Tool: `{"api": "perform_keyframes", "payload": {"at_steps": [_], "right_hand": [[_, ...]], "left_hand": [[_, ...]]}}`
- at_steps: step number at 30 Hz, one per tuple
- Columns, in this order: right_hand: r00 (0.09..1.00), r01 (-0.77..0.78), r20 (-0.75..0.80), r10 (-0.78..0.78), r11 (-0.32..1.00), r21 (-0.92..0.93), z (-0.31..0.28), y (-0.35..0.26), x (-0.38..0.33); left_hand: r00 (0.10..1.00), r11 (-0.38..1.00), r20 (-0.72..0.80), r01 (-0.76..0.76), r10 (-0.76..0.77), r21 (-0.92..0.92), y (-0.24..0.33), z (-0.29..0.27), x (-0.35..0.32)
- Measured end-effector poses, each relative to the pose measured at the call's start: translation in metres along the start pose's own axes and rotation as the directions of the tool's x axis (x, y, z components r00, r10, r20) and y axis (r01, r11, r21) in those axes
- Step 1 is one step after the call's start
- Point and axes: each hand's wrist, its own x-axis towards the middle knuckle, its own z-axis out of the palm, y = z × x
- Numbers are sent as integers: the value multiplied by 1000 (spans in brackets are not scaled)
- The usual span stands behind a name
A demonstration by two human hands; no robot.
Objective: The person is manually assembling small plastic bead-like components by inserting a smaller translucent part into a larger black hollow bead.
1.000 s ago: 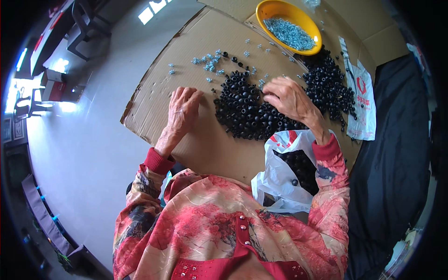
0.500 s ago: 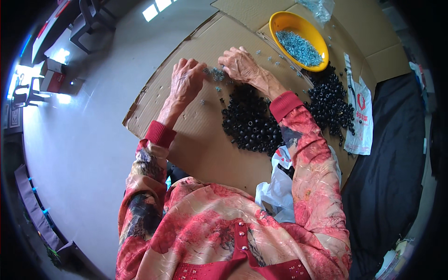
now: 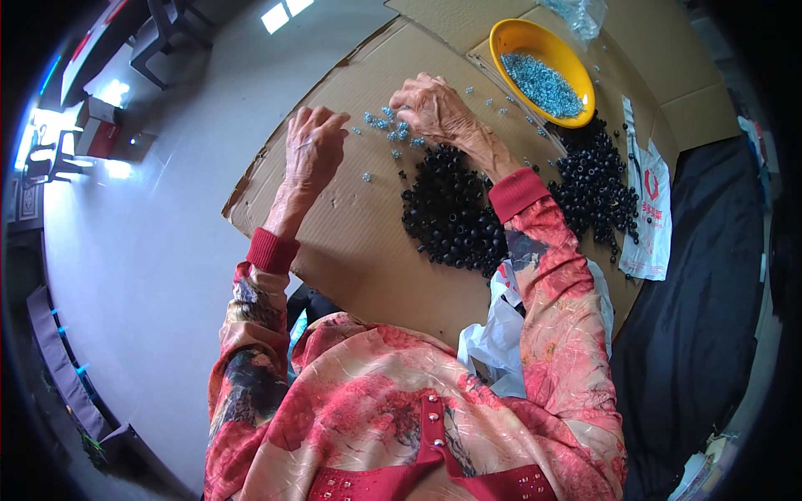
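Observation:
My left hand (image 3: pixel 316 150) is held over the cardboard (image 3: pixel 359 267), its fingers curled in a pinch. Whatever its fingertips hold is too small to make out. To its right lies a loose group of small light-blue pieces (image 3: pixel 399 132), perhaps beads. My right hand (image 3: pixel 434 108) is at the right edge of that group, with fingers bent and pressed together. Its fingertips are partly hidden, so I cannot make out what is in them. Below the right hand spreads a pile of black beads (image 3: pixel 455 221), round and with holes.
A yellow oval bowl (image 3: pixel 582 71) of similar blue pieces stands at the back right. Another heap of black beads (image 3: pixel 597 179) lies under it, beside a flat white plastic bag (image 3: pixel 653 217). A crumpled white bag (image 3: pixel 489 342) is near my right sleeve; clear plastic (image 3: pixel 583 18) lies at the back.
My left hand has drawn away to the left from the blue pieces, widening the gap between my hands. My right hand has shifted slightly up, and more blue pieces show between them.

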Motion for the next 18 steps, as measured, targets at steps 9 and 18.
{"api": "perform_keyframes", "payload": {"at_steps": [9, 18], "right_hand": [[995, 27, -93, -31, 999, -40, 22, -16, 12], [993, 66, 108, -46, 980, -190, 29, -16, 26]], "left_hand": [[980, 984, 107, -161, 169, -76, -5, 14, -2], [995, 974, 35, -87, 97, -211, 31, -19, -14]]}}
